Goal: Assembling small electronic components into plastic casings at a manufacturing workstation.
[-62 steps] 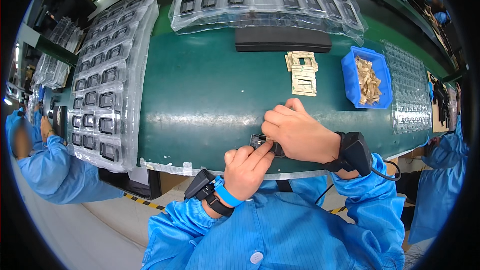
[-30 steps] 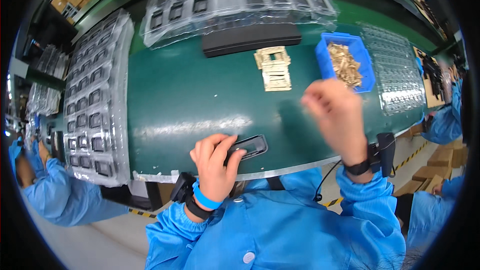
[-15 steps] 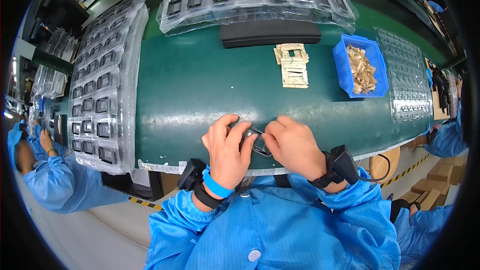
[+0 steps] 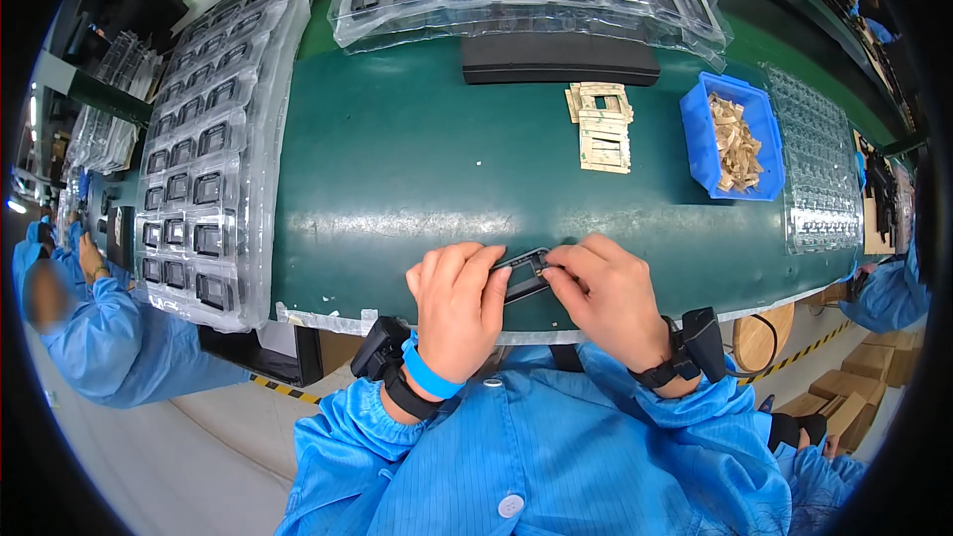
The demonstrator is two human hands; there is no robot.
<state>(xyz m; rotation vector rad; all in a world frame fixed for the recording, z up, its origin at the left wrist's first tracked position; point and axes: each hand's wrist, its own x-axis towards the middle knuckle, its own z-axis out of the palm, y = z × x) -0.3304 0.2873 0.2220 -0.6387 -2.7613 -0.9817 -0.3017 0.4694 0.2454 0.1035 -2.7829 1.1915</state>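
Note:
A small black rectangular frame [image 4: 528, 289] is held tilted between my two hands, close to the near edge of the green table [image 4: 397, 169]. My left hand [image 4: 457, 300] closes its thumb and fingers on the frame's left end. At the opposite end, the thumb and fingertips of my right hand [image 4: 608, 300] pinch the upper right corner. Whether anything thin lies under those fingertips is too small to tell. Beyond my right hand lies a small stack of cream-coloured cut-out adhesive sheets [image 4: 604, 155] with rectangular windows.
Clear plastic trays [image 4: 253, 164] holding black frames stand at left; more trays [image 4: 536, 15] lie at the back, behind a long black box [image 4: 561, 62]. A blue bin [image 4: 701, 154] contains brown paper scraps [image 4: 737, 144]. Empty clear trays [image 4: 819, 164] sit at right. A co-worker [image 4: 119, 337] sits at left.
The black frame has turned and now shows more of its opening between my hands. My right hand has shifted slightly right, farther from my left. The whole view has shifted a little.

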